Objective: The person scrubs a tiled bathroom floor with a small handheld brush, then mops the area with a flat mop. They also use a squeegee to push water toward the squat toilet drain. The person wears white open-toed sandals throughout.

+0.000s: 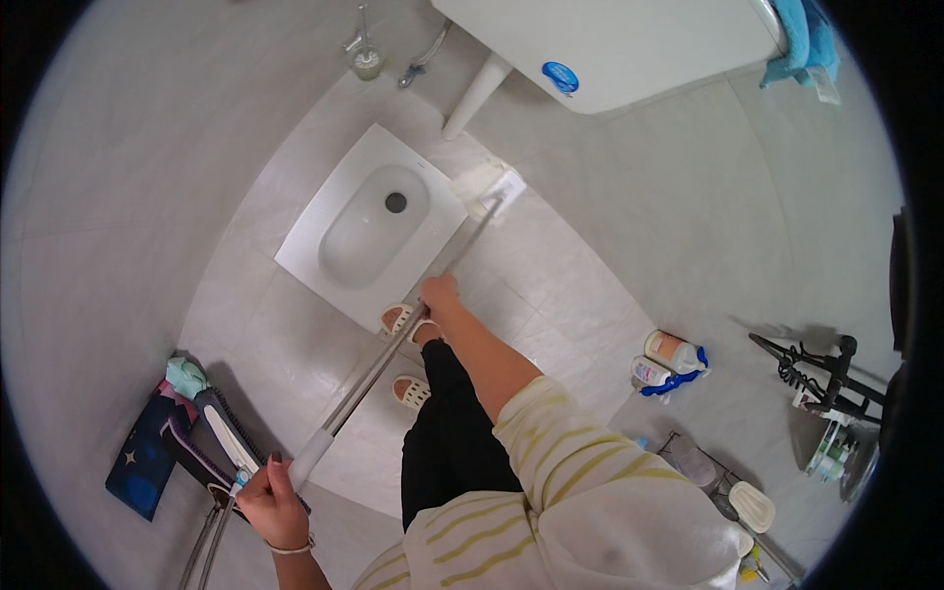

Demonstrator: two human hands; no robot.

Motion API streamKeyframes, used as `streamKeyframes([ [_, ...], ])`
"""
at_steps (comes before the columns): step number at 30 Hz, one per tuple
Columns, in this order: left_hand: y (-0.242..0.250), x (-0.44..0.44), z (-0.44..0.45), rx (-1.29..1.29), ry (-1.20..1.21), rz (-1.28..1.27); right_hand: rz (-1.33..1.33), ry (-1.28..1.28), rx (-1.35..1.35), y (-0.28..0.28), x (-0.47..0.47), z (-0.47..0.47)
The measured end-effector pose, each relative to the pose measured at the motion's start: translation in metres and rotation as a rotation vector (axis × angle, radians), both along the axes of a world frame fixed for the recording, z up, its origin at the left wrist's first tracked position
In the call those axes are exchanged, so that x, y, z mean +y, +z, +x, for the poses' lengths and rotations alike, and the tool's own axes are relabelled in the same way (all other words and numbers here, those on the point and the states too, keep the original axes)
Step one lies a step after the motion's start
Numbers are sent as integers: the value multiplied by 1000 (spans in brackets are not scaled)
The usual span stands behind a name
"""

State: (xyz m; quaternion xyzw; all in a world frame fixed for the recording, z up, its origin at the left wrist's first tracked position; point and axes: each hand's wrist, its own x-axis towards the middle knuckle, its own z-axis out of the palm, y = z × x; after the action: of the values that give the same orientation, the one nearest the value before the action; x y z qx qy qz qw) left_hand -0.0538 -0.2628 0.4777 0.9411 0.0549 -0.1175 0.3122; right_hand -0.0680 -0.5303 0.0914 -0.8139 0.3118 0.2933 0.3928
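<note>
My right hand [440, 296] is closed around the middle of a long metal mop pole [376, 369]. Near the pole's pale handle end, my left hand [273, 505] is bent with its thumb raised, against the handle. The pole slants up to a white mop head [504, 193], which rests on the tiled floor beside the wall. Left of the mop head, a whitish patch [476, 183] covers the floor next to the white squat toilet pan [374, 225].
A white cistern [627, 44] and its pipe [476, 96] are above the pan. Brushes and mops [221, 435] lean at the left wall by a dark blue mat [144, 457]. Bottles [672, 352] stand at the right wall, near a wire rack [700, 464]. My feet wear white clogs [411, 391].
</note>
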Motion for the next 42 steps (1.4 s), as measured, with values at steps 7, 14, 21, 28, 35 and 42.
streamKeyframes([
  [7, -21, -95, 5, -97, -760, -39, 312, -979, -62, 51, -82, -145],
  [14, -3, -165, -17, -307, -1149, -152, 797, -1885, -43, 69, -87, -229],
  [21, 143, -98, -33, -639, -875, 49, 1212, -1624, -221, 127, 37, -116],
  [28, 185, -41, -76, -878, -776, 154, 1640, -1585, -422, 216, 97, -33],
  [35, 186, -22, -77, -698, -453, -689, 1518, -1705, -495, 244, 84, -123],
  [42, 107, -94, -119, 141, -551, -1373, 1124, -2085, -668, 235, 1, -303],
])
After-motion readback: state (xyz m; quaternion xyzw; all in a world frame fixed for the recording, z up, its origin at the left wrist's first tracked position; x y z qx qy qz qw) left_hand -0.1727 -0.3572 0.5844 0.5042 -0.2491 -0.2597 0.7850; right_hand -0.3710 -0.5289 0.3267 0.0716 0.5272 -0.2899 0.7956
